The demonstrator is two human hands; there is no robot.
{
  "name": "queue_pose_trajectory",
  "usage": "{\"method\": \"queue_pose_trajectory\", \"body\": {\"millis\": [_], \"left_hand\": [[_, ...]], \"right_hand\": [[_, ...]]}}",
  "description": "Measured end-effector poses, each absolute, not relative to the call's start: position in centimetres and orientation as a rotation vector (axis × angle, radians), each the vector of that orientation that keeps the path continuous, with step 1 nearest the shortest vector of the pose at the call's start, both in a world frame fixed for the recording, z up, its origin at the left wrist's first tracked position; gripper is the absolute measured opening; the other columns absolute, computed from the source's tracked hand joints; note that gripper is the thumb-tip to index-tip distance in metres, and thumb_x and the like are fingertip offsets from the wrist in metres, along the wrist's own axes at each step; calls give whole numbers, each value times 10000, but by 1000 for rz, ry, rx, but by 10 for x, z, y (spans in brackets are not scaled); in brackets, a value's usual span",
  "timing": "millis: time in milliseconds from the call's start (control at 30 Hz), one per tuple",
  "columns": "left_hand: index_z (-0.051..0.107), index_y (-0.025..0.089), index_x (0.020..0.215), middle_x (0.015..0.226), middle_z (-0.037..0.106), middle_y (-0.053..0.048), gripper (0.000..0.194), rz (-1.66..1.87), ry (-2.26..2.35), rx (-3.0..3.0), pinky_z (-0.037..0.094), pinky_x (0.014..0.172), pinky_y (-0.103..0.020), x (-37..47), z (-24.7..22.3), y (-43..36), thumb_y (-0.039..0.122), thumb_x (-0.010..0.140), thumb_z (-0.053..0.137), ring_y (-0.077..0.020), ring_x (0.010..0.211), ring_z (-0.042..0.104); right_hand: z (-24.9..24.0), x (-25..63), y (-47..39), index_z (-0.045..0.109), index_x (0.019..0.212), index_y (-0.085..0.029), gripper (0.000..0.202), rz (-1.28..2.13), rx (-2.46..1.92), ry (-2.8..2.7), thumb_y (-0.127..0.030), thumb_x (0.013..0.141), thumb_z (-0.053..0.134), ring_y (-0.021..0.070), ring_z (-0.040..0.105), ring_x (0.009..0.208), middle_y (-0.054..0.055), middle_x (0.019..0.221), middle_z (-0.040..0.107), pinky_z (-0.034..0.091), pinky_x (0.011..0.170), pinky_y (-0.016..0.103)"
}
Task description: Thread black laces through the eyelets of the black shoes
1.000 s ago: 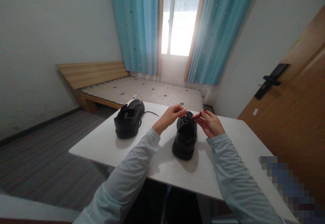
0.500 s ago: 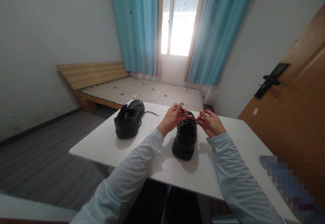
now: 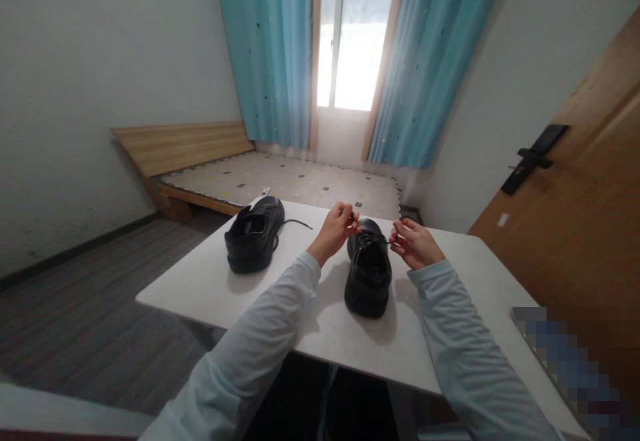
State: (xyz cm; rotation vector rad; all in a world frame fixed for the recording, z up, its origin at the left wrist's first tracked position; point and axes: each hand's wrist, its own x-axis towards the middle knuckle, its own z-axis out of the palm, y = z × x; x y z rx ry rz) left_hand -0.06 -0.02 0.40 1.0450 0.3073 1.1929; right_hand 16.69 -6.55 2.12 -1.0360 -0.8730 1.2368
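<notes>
A black shoe (image 3: 369, 287) stands on the white table (image 3: 320, 334) in front of me, its heel towards me. My left hand (image 3: 340, 224) is closed beside the toe on the left, fingertips pinched on a shoelace that is mostly hidden by the fingers. On the right, my right hand (image 3: 414, 242) pinches the other end of the black shoelace (image 3: 384, 242), which runs across from the top of the shoe. A second black shoe (image 3: 254, 237) stands further left with a loose lace trailing to its right.
Behind the table lies a bed (image 3: 295, 177) with a wooden headboard (image 3: 185, 147). Blue curtains (image 3: 275, 54) hang at the window. A wooden door (image 3: 575, 194) with a black handle (image 3: 535, 159) is to the right.
My hands have drawn apart, pulling the laces out to either side. The near shoe has shifted slightly to the right. The left shoe stays where it was.
</notes>
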Motion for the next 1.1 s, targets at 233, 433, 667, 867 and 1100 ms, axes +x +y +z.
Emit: {"method": "queue_pose_trajectory", "body": {"millis": [233, 433, 667, 867, 1100], "left_hand": [[370, 173, 738, 640, 512, 51, 344, 1230, 363, 1038, 414, 494, -185, -1, 2, 5, 420, 779, 606, -26, 457, 418], [353, 178, 726, 616, 506, 57, 343, 1214, 370, 1084, 386, 465, -171, -1, 2, 7, 408, 786, 600, -25, 440, 406], [339, 183, 717, 574, 489, 63, 306, 1204, 391, 1097, 339, 433, -156, -4, 2, 11, 346, 804, 583, -28, 421, 392], [325, 186, 711, 567, 485, 64, 298, 1196, 396, 1092, 311, 426, -145, -6, 3, 13, 316, 811, 574, -25, 418, 378], [337, 185, 714, 556, 475, 70, 293, 1196, 443, 1214, 313, 421, -153, -4, -2, 13, 343, 810, 565, -25, 414, 367]], "right_hand": [[26, 169, -69, 493, 670, -182, 241, 1313, -1118, -819, -230, 664, 729, 57, 495, 445, -47, 526, 535, 255, 310, 119], [24, 173, -67, 505, 693, -174, 167, 1382, -1176, -819, -163, 711, 671, 55, 472, 405, -35, 516, 529, 203, 268, 109], [20, 176, -65, 482, 688, -181, 204, 1401, -1199, -842, -176, 701, 686, 49, 445, 388, -38, 520, 523, 188, 261, 107], [18, 178, -63, 496, 696, -173, 156, 1424, -1189, -807, -138, 730, 645, 43, 444, 379, -33, 517, 533, 192, 257, 96], [16, 179, -62, 522, 697, -165, 117, 1468, -1153, -758, -127, 765, 609, 37, 446, 373, -35, 532, 538, 214, 248, 97]]}}
